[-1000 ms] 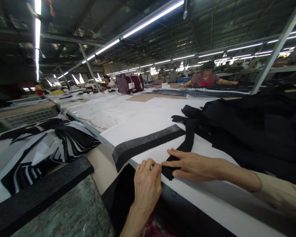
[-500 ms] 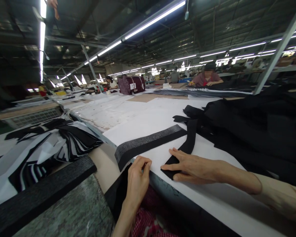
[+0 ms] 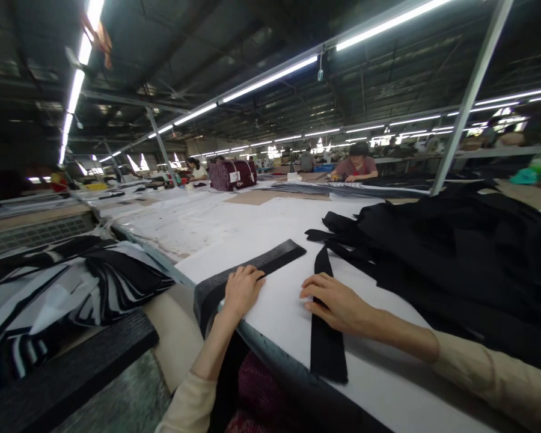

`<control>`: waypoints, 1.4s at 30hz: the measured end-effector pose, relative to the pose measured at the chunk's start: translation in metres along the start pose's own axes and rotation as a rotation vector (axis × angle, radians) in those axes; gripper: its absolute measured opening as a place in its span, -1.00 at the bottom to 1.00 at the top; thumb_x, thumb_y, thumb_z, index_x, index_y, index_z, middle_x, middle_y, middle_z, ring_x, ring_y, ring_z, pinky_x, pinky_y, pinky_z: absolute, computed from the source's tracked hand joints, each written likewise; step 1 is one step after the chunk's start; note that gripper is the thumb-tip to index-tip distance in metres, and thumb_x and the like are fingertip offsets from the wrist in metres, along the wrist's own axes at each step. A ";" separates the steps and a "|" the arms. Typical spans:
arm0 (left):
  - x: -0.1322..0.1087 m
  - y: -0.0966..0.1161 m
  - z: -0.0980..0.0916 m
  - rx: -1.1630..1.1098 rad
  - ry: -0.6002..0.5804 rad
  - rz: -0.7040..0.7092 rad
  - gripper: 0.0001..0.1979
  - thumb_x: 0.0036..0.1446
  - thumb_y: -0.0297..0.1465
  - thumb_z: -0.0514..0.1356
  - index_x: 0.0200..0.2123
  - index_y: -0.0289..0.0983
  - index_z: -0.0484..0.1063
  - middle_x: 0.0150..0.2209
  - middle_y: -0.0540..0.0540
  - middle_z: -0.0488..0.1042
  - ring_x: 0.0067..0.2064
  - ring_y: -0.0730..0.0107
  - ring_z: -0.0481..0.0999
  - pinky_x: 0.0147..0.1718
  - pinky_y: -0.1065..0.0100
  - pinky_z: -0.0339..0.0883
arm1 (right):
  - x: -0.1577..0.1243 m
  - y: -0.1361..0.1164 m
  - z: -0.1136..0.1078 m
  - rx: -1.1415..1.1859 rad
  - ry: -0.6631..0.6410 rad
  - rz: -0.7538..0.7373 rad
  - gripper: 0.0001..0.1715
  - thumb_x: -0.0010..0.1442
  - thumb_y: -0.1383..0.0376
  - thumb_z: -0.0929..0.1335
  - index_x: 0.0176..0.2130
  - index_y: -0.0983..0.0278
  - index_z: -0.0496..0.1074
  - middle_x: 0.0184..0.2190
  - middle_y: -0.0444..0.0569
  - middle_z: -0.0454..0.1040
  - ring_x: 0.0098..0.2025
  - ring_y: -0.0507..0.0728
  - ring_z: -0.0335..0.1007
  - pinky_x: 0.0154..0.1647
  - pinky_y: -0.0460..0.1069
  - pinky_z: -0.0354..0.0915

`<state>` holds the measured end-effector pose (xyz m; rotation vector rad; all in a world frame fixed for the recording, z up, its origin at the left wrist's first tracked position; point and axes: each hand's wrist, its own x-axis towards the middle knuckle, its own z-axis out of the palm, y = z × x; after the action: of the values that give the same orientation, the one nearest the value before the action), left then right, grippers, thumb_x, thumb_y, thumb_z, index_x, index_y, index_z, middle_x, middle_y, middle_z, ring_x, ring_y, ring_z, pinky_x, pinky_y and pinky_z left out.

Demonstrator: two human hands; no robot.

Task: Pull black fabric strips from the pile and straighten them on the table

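Observation:
My left hand (image 3: pixel 243 291) rests on a dark strip with a speckled grey band (image 3: pixel 277 255), its fingers loosely bent and lying on the strip near the table's corner. One end of that strip hangs over the edge. To the right, my right hand (image 3: pixel 336 300) lies across a plain black fabric strip (image 3: pixel 328 352), fingers apart and slightly curved. Part of this strip is hidden under the hand; its wide end points towards the table's front edge. Both strips lie on the white table surface (image 3: pixel 277 319).
A large heap of black fabric pieces (image 3: pixel 455 252) covers the right side. Black and white layered pieces (image 3: pixel 117 270) lie at lower left, behind a dark strip (image 3: pixel 81 367). Further back are a maroon bundle (image 3: pixel 232 175) and a person (image 3: pixel 356 165) at work.
My left hand has moved forward onto the grey-banded strip. The black strip, bent under my right hand before, now lies straighter, its end nearer the front edge. The view has turned right.

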<state>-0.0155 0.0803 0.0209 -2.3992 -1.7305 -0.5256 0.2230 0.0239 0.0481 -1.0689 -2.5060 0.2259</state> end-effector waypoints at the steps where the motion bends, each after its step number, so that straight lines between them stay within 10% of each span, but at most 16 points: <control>1: 0.002 -0.008 0.000 0.005 -0.012 -0.018 -0.74 0.19 -0.36 0.04 -0.10 -0.14 0.43 -0.08 -0.06 0.42 -0.04 0.21 0.32 -0.10 0.22 0.20 | 0.000 0.011 0.005 -0.021 -0.036 0.025 -0.62 0.24 0.16 0.20 -0.08 0.29 0.40 -0.01 0.13 0.34 0.03 0.23 0.23 0.05 0.15 0.19; 8: 0.024 -0.025 0.009 0.015 -0.064 -0.049 -0.66 0.16 -0.52 -0.03 -0.08 -0.14 0.41 -0.04 -0.02 0.41 -0.03 0.26 0.33 -0.12 0.30 0.25 | 0.004 0.059 0.013 0.011 -0.027 0.095 -0.46 0.28 0.07 0.12 0.10 0.30 0.27 0.19 0.12 0.10 0.21 0.23 0.00 0.20 0.12 0.00; 19: 0.043 -0.001 0.024 0.069 0.008 -0.184 -0.81 0.17 -0.39 0.02 -0.19 -0.21 0.38 -0.13 -0.12 0.40 -0.05 0.11 0.29 -0.16 0.15 0.25 | -0.009 0.016 -0.031 0.086 -0.363 -0.344 -0.71 0.12 0.15 0.35 -0.17 0.24 0.44 -0.07 0.04 0.34 -0.08 0.15 0.25 -0.07 0.03 0.20; 27: 0.040 0.000 0.023 0.084 0.023 -0.165 -0.82 0.18 -0.37 0.01 -0.21 -0.19 0.37 -0.14 -0.09 0.40 -0.07 0.14 0.30 -0.16 0.18 0.25 | -0.004 0.025 -0.019 0.628 -0.075 0.310 -0.57 0.15 0.04 0.28 -0.30 0.35 0.49 -0.40 -0.03 0.49 -0.30 0.16 0.39 -0.26 0.03 0.28; 42: 0.040 0.000 0.026 0.100 0.030 -0.160 -0.83 0.19 -0.37 0.00 -0.21 -0.19 0.37 -0.15 -0.09 0.39 -0.08 0.16 0.29 -0.17 0.20 0.23 | -0.004 0.013 -0.030 0.995 0.019 0.350 -0.50 0.06 -0.01 0.36 -0.23 0.37 0.51 -0.24 0.09 0.52 -0.16 0.22 0.41 -0.11 0.07 0.27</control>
<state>0.0002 0.1238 0.0110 -2.1876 -1.8997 -0.4794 0.2464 0.0296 0.0705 -0.9972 -1.7381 1.3623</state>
